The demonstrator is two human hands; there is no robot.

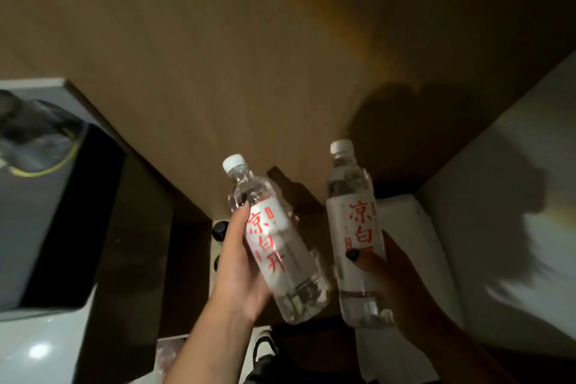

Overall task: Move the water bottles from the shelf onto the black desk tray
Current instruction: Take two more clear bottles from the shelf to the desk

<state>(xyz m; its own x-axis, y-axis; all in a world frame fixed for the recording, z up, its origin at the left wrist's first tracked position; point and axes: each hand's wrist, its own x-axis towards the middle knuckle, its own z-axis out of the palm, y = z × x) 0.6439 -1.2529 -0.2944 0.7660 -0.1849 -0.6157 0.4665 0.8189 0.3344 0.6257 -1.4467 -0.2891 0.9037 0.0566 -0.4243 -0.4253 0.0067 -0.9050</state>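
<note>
I hold two clear water bottles with white caps and white labels printed in red characters. My left hand (238, 268) grips the left bottle (274, 246) around its label; the bottle tilts to the left. My right hand (396, 284) grips the right bottle (355, 237) low on its label, and that bottle stands nearly upright. Both bottles are in the air in front of a brown wooden panel (249, 72). No black desk tray can be made out in the dim view.
A dark screen or box (46, 212) stands at the left. Two small dark round items (219, 231) lie on a pale surface behind my left hand. A white wall (514, 196) with shadows rises at the right. A glossy white surface (37, 349) lies at bottom left.
</note>
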